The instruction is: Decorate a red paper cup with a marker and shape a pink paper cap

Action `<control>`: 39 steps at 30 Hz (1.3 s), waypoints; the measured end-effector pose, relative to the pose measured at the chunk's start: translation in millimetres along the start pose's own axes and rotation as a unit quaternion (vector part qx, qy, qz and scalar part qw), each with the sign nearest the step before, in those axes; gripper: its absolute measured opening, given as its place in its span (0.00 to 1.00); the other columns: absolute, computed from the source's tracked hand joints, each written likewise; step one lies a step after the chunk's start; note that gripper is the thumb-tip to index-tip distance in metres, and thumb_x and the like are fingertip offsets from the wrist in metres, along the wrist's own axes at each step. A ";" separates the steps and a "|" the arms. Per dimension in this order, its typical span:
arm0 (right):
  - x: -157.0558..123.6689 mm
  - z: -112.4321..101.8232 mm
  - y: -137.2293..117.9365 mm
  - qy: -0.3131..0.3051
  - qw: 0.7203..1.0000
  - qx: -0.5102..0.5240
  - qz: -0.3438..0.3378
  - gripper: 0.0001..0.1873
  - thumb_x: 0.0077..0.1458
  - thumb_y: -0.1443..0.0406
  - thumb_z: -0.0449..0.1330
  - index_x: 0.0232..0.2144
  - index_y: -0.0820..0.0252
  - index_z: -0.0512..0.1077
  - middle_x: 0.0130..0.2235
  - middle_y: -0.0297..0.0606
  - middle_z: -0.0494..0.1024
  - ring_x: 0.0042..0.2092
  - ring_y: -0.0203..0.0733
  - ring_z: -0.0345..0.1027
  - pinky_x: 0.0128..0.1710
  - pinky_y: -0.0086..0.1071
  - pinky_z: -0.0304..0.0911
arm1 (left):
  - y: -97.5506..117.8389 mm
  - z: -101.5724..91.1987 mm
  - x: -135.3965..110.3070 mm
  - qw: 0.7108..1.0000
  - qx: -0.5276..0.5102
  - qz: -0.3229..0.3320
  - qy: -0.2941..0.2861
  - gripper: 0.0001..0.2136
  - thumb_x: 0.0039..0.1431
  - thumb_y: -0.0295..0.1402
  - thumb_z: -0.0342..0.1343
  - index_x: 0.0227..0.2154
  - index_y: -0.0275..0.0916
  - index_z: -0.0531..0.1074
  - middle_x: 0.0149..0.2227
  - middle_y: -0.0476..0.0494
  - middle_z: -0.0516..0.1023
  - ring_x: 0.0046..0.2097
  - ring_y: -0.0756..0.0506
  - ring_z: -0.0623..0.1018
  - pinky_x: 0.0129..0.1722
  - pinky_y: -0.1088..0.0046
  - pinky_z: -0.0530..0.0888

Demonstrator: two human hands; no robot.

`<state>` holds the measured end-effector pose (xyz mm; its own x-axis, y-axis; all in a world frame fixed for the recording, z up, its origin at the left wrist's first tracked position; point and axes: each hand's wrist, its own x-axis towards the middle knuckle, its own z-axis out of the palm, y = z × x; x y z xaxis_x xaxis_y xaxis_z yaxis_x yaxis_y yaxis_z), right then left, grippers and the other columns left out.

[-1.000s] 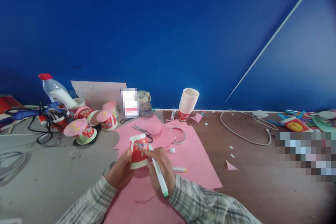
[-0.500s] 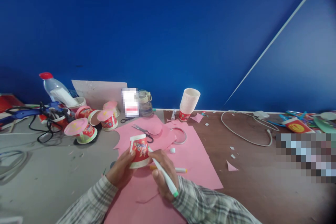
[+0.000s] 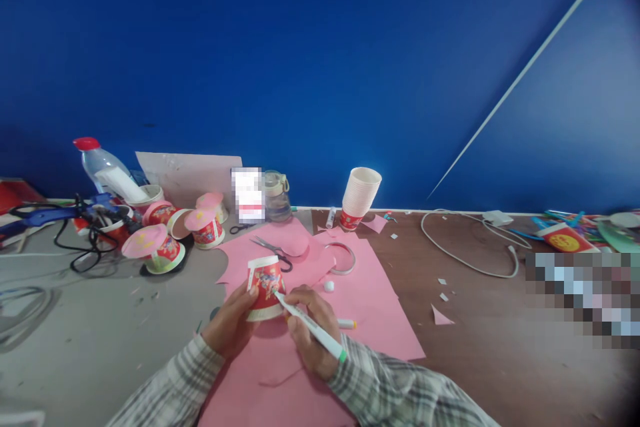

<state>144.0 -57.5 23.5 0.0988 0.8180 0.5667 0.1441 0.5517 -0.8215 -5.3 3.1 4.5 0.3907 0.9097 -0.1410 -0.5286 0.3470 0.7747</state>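
Observation:
My left hand [image 3: 235, 320] is closed round the left side of a red printed paper cup [image 3: 265, 297], which is upside down with its wide rim toward me. Between the fingers of my right hand [image 3: 315, 327] is a white marker pen [image 3: 320, 335] with a green end. Its tip is at the printed picture on the cup's front; whether it touches I cannot tell. Both hands are above pink paper [image 3: 370, 320]. Just behind the cup lie scissors [image 3: 273, 247] with dark handles. A second marker [image 3: 347, 324] with a yellow end rests beside my right hand.
A roll of tape [image 3: 354, 260] and a small white cap-like piece [image 3: 329, 287] lie on the paper. Behind stand a stack of paper cups [image 3: 363, 190] and a clear bottle [image 3: 277, 203]. Decorated cups [image 3: 170, 253] sit at left. A white cable [image 3: 465, 270] curls at right.
The marker's tip has moved left, from the cup's right edge onto its printed front. My right hand has shifted slightly with it. My left hand and the cup have stayed in place.

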 end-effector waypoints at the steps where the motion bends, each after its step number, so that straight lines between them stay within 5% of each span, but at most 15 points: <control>1: 0.2 0.4 0.5 -0.001 1.000 -0.001 0.000 0.07 0.50 0.69 0.54 0.33 0.58 0.70 0.26 0.36 0.72 0.27 0.44 0.68 0.28 0.34 0.65 | -0.2 -0.2 0.2 1.000 0.000 0.001 -0.003 0.15 0.42 0.34 0.58 0.35 0.32 0.75 0.30 0.33 0.81 0.35 0.31 0.75 0.35 0.54 0.70; 23: -0.7 -3.4 2.2 -0.004 0.998 -0.053 0.019 0.08 0.49 0.70 0.55 0.33 0.59 0.71 0.24 0.34 0.73 0.20 0.40 0.64 0.20 0.29 0.62 | 1.1 1.9 -0.3 1.000 -0.011 0.003 -0.016 0.14 0.43 0.33 0.58 0.35 0.33 0.75 0.30 0.34 0.81 0.35 0.31 0.75 0.33 0.54 0.71; 39: -1.1 -1.4 1.4 -0.031 0.999 -0.011 -0.011 0.07 0.50 0.69 0.53 0.31 0.58 0.71 0.25 0.35 0.72 0.27 0.44 0.67 0.28 0.34 0.64 | -0.4 -0.8 0.1 0.999 -0.027 -0.003 -0.017 0.15 0.43 0.32 0.58 0.37 0.34 0.74 0.31 0.33 0.81 0.37 0.30 0.75 0.34 0.54 0.71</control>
<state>145.5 -57.9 21.8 0.0349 0.8144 0.5793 0.1678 0.5666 -0.8067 -5.7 3.3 3.6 0.4194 0.8994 -0.1232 -0.5664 0.3653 0.7387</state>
